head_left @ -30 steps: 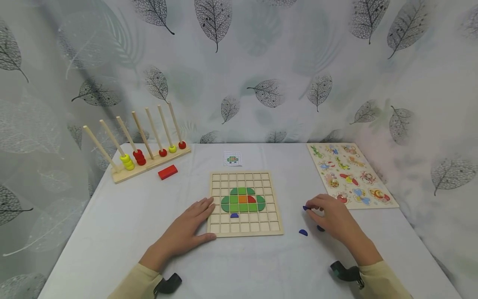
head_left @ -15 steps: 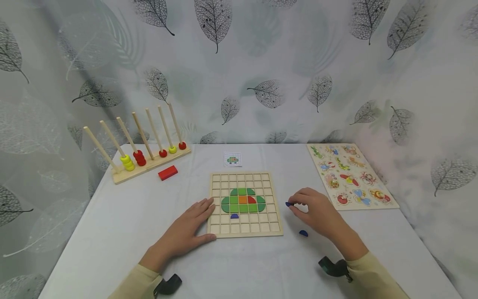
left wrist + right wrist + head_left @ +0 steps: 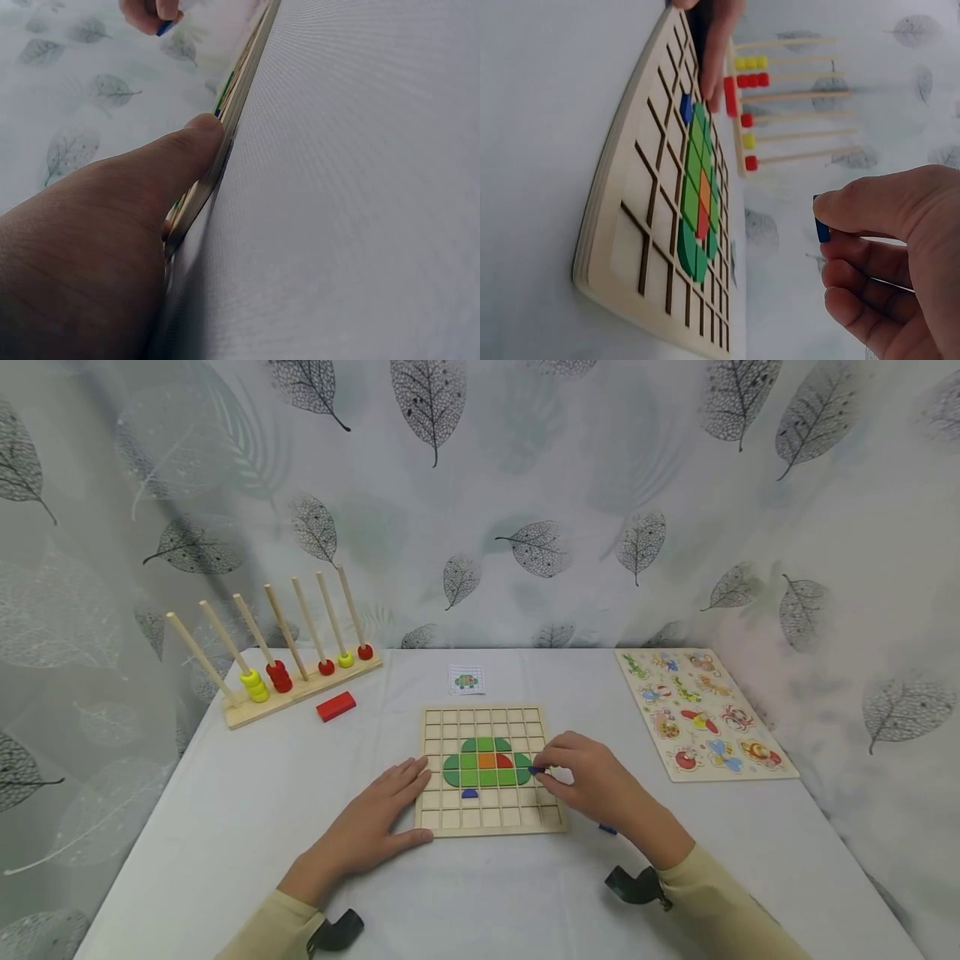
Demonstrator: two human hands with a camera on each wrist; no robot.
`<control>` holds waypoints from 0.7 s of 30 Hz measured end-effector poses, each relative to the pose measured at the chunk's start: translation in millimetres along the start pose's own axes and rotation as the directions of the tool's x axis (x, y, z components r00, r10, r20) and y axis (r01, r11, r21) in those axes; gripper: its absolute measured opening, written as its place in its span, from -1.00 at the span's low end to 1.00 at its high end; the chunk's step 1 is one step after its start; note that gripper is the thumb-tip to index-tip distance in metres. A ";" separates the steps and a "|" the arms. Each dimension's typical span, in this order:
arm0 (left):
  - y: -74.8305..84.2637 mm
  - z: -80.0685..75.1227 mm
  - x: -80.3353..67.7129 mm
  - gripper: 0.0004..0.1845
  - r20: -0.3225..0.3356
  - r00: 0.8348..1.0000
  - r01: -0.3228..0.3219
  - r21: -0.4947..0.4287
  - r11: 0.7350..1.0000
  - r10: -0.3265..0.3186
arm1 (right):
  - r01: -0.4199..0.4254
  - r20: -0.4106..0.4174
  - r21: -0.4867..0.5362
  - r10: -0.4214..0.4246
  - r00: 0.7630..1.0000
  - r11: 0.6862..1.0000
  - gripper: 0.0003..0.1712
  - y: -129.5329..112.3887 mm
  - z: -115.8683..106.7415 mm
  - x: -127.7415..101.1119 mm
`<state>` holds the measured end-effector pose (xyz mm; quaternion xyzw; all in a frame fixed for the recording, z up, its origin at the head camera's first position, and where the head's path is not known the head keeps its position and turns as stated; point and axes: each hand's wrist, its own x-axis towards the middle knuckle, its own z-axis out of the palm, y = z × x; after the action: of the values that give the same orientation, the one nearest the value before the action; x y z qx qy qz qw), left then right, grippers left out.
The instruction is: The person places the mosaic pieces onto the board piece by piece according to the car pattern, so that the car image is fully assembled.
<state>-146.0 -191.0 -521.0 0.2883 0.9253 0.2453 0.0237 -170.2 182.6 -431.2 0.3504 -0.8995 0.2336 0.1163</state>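
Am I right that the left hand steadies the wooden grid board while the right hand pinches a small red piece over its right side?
Not quite: the piece is blue, not red, as the right wrist view shows. The rest holds: the left hand rests on the grid board, and the right hand pinches the piece over its right side.

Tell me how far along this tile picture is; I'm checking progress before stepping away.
Done: the green dome with orange and red tiles sits in the grid board, one blue piece below it. In hand: the right hand pinches a blue tile over the board; the left hand steadies its edge. Left: another blue piece lies on the table.
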 end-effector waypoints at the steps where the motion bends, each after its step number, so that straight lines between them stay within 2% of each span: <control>1: 0.0 0.1 0.0 0.02 -0.005 1.000 -0.005 0.001 1.000 0.005 | 0.005 0.009 0.004 -0.005 1.000 1.000 -0.77 -2.2 1.3 1.9; 7: 0.5 0.2 0.1 0.01 -0.031 0.999 -0.029 -0.002 1.000 0.029 | 0.021 0.057 0.033 -0.023 0.998 0.999 -0.78 -12.6 12.1 10.5; 13: 0.6 -0.1 0.4 0.01 -0.024 0.999 -0.027 -0.003 1.000 0.027 | 0.065 0.064 0.077 -0.070 0.996 0.995 -0.80 -18.8 26.7 16.2; 21: 2.0 -1.9 0.5 0.01 -0.014 1.000 -0.023 -0.005 1.000 0.023 | 0.079 0.105 0.066 -0.086 0.991 0.995 -0.84 -28.1 44.8 24.4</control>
<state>-145.7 -190.1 -518.3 0.2972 0.9214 0.2498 0.0153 -170.8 127.9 -451.3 0.4028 -0.8816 0.2370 0.0663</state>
